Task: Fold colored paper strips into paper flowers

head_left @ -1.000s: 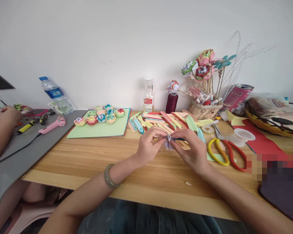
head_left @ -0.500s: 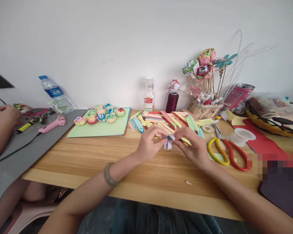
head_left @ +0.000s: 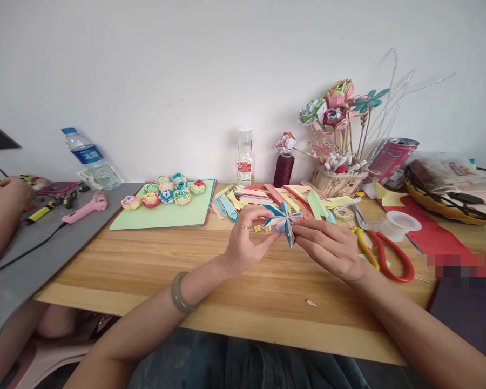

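Note:
Between my hands, above the wooden table, is a folded paper flower (head_left: 284, 220) with blue, white and pink petals spread like a star. My left hand (head_left: 249, 236) pinches its left side between thumb and fingers. On its right side the fingers of my right hand (head_left: 328, 244) press against the petals. Just behind my hands lies a pile of folded paper strips (head_left: 267, 195) in many colours. Scissors with yellow and red handles (head_left: 392, 259) lie to the right of my right hand.
Several finished paper flowers (head_left: 167, 195) sit on green paper (head_left: 157, 215). A glass bottle (head_left: 245, 162), thread spool (head_left: 284, 170) and flower basket (head_left: 340, 182) stand at the wall. White tape spool (head_left: 399, 224) lies right. Another person's hand (head_left: 12, 194) is far left, beside a pink glue gun (head_left: 87, 208).
The paper flower has turned so its blue-edged petals now face the camera, spread open. My right hand has rolled over, its back more toward the camera and its fingers extended along the flower.

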`<state>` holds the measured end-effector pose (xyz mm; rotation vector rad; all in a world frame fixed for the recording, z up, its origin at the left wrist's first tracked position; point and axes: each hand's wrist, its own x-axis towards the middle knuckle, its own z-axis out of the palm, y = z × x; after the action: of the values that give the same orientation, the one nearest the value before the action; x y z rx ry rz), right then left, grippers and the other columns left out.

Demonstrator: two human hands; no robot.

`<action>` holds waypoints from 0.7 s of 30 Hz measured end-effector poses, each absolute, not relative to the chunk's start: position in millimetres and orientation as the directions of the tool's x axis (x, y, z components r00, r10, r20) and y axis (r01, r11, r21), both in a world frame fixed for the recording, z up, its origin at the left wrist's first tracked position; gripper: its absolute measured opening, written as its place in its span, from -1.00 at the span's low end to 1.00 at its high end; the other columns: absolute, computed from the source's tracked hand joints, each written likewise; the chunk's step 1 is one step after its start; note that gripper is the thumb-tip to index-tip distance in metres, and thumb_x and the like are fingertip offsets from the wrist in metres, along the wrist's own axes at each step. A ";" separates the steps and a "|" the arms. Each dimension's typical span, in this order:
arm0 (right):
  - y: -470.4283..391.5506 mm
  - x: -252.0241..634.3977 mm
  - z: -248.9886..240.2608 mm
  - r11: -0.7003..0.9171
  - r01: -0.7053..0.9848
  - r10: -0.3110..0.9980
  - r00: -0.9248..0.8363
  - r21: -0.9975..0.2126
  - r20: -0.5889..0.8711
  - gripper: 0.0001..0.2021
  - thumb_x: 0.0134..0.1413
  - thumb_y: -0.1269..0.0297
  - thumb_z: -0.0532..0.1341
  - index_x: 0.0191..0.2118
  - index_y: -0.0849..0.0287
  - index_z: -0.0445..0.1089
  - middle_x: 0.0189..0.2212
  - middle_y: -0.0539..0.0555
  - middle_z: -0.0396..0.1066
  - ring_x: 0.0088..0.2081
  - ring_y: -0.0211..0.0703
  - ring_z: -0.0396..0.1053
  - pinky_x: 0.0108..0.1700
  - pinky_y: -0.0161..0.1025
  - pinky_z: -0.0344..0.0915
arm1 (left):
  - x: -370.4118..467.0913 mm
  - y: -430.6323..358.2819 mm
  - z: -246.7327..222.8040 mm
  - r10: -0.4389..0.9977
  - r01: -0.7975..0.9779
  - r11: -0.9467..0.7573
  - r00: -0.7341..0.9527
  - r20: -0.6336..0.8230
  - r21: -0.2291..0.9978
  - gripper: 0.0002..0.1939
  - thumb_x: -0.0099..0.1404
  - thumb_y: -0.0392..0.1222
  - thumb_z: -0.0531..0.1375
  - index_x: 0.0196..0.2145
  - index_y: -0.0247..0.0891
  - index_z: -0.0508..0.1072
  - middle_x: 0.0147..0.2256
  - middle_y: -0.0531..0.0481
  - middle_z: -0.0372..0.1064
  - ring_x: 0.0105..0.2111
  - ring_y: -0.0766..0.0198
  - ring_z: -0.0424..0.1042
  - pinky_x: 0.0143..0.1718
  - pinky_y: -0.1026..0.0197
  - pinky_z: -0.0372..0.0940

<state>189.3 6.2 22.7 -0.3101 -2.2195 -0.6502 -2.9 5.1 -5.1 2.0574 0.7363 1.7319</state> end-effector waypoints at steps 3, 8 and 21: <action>3.3 187.8 28.0 0.822 0.388 -0.067 -0.661 0.416 0.747 -0.84 0.09 0.51 0.09 -0.38 0.13 0.35 -0.38 0.05 0.52 -0.23 -0.13 0.46 -0.35 -0.27 0.42 | -3.7 1.7 -0.3 0.410 0.251 -0.892 0.093 0.907 0.377 -0.60 0.05 -0.38 0.24 -0.16 -0.23 0.21 -0.25 -0.03 0.23 -0.20 0.30 0.30 -0.22 0.21 0.35; 1.1 184.9 28.1 0.812 0.343 -0.141 -0.670 0.473 0.729 -0.84 0.05 0.51 0.12 -0.43 0.13 0.37 -0.40 0.03 0.52 -0.23 -0.14 0.46 -0.39 -0.29 0.43 | -6.9 -0.2 9.4 0.175 0.356 -0.927 0.144 0.974 0.114 -0.64 0.04 -0.35 0.24 -0.21 -0.24 0.21 -0.33 0.01 0.25 -0.28 0.32 0.32 -0.24 0.21 0.34; -0.2 183.3 27.4 0.854 0.365 -0.065 -0.632 0.371 0.772 -0.82 0.09 0.50 0.06 -0.39 0.13 0.34 -0.41 0.09 0.52 -0.23 -0.11 0.45 -0.37 -0.22 0.45 | -15.8 1.4 10.2 0.076 0.453 -0.882 0.410 0.909 -0.130 -0.73 0.16 -0.21 0.13 -0.14 -0.18 0.39 -0.28 -0.02 0.42 -0.09 0.22 0.27 -0.10 0.17 0.28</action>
<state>183.3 -0.2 27.4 -0.2171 -2.1713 -0.6413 -15.8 1.4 10.2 2.9231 0.5752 1.8496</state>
